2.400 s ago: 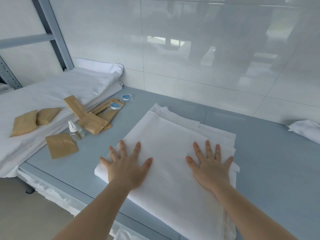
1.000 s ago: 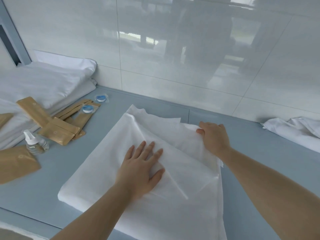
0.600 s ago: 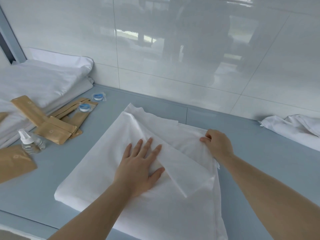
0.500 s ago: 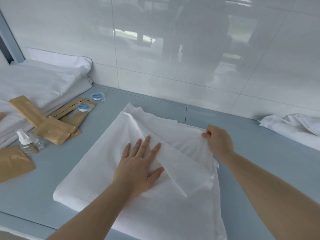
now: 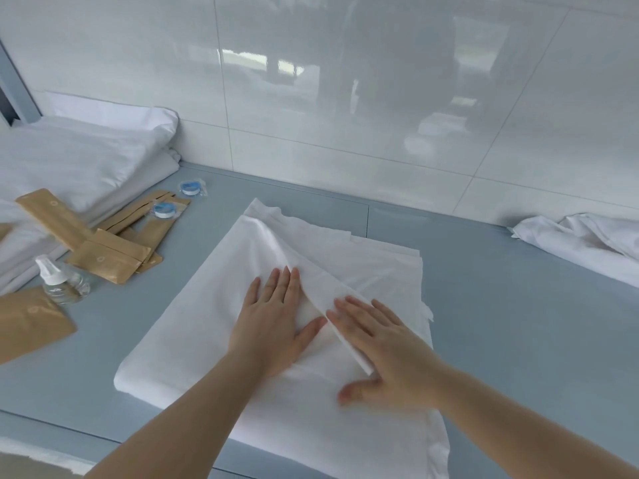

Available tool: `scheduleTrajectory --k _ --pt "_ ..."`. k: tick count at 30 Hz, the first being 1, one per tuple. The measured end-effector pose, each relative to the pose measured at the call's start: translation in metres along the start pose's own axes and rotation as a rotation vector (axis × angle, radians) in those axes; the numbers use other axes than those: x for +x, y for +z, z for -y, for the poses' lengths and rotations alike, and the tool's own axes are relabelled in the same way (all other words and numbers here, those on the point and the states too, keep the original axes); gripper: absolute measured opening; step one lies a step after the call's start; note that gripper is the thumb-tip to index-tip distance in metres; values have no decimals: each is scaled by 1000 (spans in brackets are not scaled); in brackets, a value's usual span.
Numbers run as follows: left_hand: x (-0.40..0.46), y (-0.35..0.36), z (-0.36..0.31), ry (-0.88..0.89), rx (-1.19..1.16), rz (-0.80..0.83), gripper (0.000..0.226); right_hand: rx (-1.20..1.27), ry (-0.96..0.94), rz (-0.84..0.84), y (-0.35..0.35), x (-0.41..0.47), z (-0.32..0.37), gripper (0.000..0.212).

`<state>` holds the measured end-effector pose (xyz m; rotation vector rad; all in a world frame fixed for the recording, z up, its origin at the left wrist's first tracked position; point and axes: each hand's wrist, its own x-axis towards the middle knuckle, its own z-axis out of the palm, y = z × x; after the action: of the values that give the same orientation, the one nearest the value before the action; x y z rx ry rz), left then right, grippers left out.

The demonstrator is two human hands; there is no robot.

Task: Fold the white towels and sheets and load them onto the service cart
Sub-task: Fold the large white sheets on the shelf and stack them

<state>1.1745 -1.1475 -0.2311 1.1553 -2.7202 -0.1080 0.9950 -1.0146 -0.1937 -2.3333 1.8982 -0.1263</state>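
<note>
A folded white sheet (image 5: pixel 193 340) lies on the blue-grey table (image 5: pixel 518 323) in front of me, its near edge hanging over the table's front. A diagonal folded flap runs across its top. My left hand (image 5: pixel 273 326) lies flat on the sheet left of the flap, fingers straight. My right hand (image 5: pixel 383 354) lies flat on the flap's near end, fingers spread, slightly blurred. Neither hand holds anything.
A stack of white linen (image 5: pixel 76 167) sits at the far left. Several brown paper packets (image 5: pixel 110 257), a small spray bottle (image 5: pixel 58 281) and two blue-capped items (image 5: pixel 162 209) lie beside it. A crumpled white cloth (image 5: pixel 587 240) lies at the right. A tiled wall backs the table.
My right hand let go of the sheet's far right corner and came down flat onto the folded flap next to my left hand. The left hand stayed pressing.
</note>
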Motion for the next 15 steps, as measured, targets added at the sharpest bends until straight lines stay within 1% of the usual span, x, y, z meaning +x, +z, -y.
scheduleTrajectory --k 1,2,3,4,5,7,9,10,11,13,14,15 --pt "0 0 0 0 6 -1 97 -73 -1 -38 4 -4 1 89" --pt "0 0 0 0 9 -1 96 -116 -8 -143 6 -6 2 72" --pt "-1 0 0 0 6 0 96 -128 -12 -303 7 -5 0 53" --pt "-1 0 -1 -1 -2 0 95 -117 24 -455 5 -2 -4 37" --pt "-1 1 0 -1 -10 0 95 -90 128 -557 0 3 -10 28" --pt "0 1 0 -4 -6 4 96 25 419 -658 -16 13 -34 17" --pt "0 2 0 -1 12 2 94 124 637 -668 -29 21 -65 21" --pt "1 2 1 6 22 9 93 160 698 -626 -31 24 -77 26" --pt "2 2 1 14 35 22 91 162 744 -542 -30 27 -84 29" --pt "3 2 1 22 54 55 87 86 810 -374 -23 32 -86 24" --pt "4 3 1 22 56 66 86 17 826 -340 -20 34 -83 21" --pt "4 3 1 19 58 73 85 -67 806 -356 -17 34 -77 21"
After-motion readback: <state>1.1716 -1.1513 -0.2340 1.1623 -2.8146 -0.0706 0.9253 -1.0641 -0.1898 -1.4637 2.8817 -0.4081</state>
